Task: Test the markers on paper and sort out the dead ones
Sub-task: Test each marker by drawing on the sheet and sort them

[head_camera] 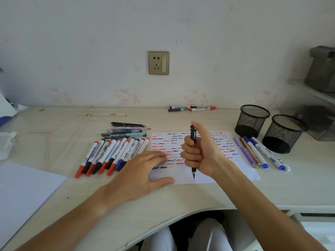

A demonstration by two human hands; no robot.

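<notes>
The right hand (pixel 199 153) is curled into a fist around a black pen (pixel 193 140). The pen stands almost straight up, tip down, and the thumb sticks up next to its top. The tip hangs just over the near edge of the paper (pixel 239 175); I cannot tell if it touches.

The paper lies flat on the desk (pixel 163 201) and is full of little wavy lines in red, blue and black.

The left hand (pixel 141 174) lies flat with its fingers spread wide and holds nothing. It presses on the paper's corner at about 8 o'clock.

At 9 o'clock from the paper is a row of markers (pixel 112 156) lying side by side, with red, black and blue caps. Just behind them, at 10 o'clock, is a small pile of thin pens (pixel 126 131).

At 3 o'clock from the paper lie a few more pens (pixel 261 153), some blue and one purple. Past them, at 2 o'clock, stand two black mesh cups (pixel 268 127).

At 12 o'clock, by the wall, lie three markers (pixel 192 108) close together.
</notes>
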